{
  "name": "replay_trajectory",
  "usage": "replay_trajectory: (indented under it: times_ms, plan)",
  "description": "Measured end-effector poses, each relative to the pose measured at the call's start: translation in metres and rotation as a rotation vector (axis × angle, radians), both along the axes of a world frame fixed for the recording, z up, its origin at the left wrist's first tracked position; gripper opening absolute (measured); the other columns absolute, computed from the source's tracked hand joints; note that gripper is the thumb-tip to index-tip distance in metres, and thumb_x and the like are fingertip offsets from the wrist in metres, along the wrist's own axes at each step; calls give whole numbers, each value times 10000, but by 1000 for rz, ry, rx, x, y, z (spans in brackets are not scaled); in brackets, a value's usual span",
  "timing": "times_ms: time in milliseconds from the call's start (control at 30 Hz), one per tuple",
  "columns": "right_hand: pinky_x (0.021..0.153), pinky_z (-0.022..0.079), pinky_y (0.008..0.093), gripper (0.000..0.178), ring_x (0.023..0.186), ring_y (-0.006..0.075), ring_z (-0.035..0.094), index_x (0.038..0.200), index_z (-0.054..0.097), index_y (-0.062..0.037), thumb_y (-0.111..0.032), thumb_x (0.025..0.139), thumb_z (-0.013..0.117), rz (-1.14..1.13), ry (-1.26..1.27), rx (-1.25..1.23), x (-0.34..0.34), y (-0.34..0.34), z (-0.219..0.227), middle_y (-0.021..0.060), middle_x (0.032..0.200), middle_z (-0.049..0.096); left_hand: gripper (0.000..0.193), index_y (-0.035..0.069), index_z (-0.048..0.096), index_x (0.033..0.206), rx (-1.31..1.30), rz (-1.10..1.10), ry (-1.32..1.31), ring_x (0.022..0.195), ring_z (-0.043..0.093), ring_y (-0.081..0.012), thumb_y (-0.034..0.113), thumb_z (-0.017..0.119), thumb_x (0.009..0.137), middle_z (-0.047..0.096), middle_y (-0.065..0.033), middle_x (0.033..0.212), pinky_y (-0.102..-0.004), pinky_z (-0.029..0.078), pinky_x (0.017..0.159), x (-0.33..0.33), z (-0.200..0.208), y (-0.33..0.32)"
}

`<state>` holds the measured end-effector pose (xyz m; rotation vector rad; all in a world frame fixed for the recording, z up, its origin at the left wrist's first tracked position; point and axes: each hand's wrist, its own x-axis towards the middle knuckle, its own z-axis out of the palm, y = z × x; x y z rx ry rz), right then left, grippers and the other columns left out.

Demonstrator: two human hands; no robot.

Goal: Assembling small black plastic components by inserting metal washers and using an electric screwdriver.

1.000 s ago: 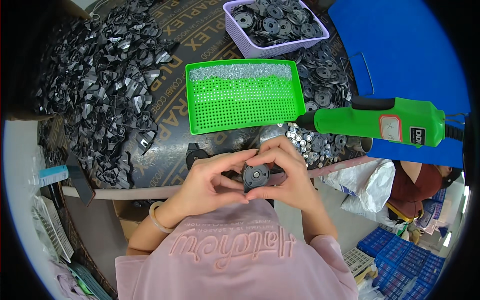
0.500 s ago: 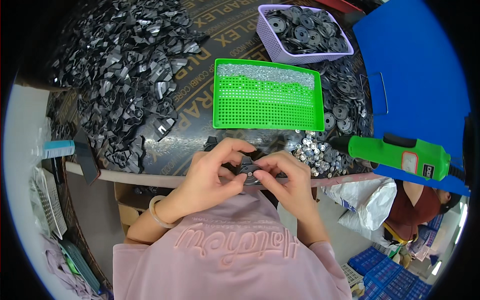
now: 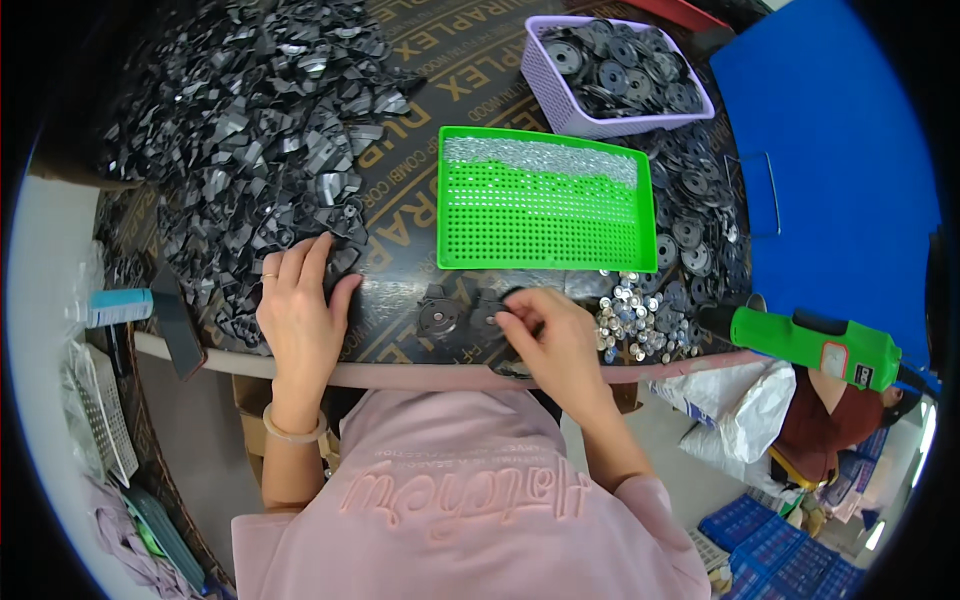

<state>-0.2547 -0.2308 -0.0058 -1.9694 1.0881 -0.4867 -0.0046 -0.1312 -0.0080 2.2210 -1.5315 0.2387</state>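
Note:
My left hand (image 3: 303, 312) lies at the near right edge of a big pile of black plastic parts (image 3: 270, 140), fingers stretched out and thumb apart. Its fingertips touch the pile's edge, and nothing shows gripped in it. On the table near the front edge, my right hand (image 3: 556, 340) pinches a black plastic part (image 3: 488, 313) with a small metal piece in its middle, between thumb and forefinger. Just left of that sits a similar black part with a round disc (image 3: 438, 317). My right hand's other fingers are curled and partly hidden.
A green perforated tray (image 3: 545, 268) of small silvery pins lies ahead. Behind it stands a purple basket (image 3: 555, 95) of black discs, with more loose discs (image 3: 690, 235) alongside. Small metal caps (image 3: 630, 320) lie right of my right hand, near a green electric screwdriver (image 3: 815, 345).
My hands have parted. The left moved left to the pile; the right set the black part down on the table beside the similar one. The green screwdriver swung slightly right and down.

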Motion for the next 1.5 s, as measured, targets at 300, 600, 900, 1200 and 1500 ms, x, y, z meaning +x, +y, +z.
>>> replay_trajectory:
  times_ms: [300, 600, 900, 1200, 1500]
  plan:
    - [559, 454, 298, 309, 595, 153, 545, 1060, 703, -39, -148, 793, 814, -8, -74, -136, 0, 1, 2, 64, 819, 628, 388, 37, 563, 1332, -86, 61, 350, 821, 616, -266, 37, 619, 948, 661, -166, 1021, -352, 512, 764, 8, -2, 11]
    - [624, 474, 412, 167, 646, 316, 609, 952, 717, -33, -121, 817, 760, -506, 469, -410, -120, -39, 20, 142, 819, 694, 383, -8, 473, 1395, -284, -99, 1526, 882, 642, -124, 140, 479, 1042, 630, -76, 1124, -257, 538, 665, 3, 19, 20]
    - [822, 493, 435, 296, 960, 368, 622, 1014, 716, -63, -75, 729, 797, -178, 386, -444, -113, -44, 19, 147, 1035, 656, 379, -10, 474, 1382, -90, -186, 1876, 806, 684, -161, 142, 497, 1035, 684, -105, 978, -288, 591, 615, -31, 31, 1]
    - [615, 484, 318, 249, 705, 196, 628, 977, 723, -18, -11, 740, 797, -258, 248, -359, -124, -35, 17, 86, 837, 670, 378, -17, 473, 1373, 24, -258, 1920, 787, 696, -184, 130, 489, 1024, 688, -146, 1043, -307, 605, 613, -50, 29, -8]
    - [613, 491, 237, 247, 664, 80, 620, 1038, 741, -15, -5, 795, 784, -433, 6, -98, -136, -18, 6, 62, 837, 738, 337, 12, 526, 1345, 203, -396, 1873, 806, 670, -123, 124, 530, 1028, 627, -40, 921, -245, 572, 683, -71, 27, -22]
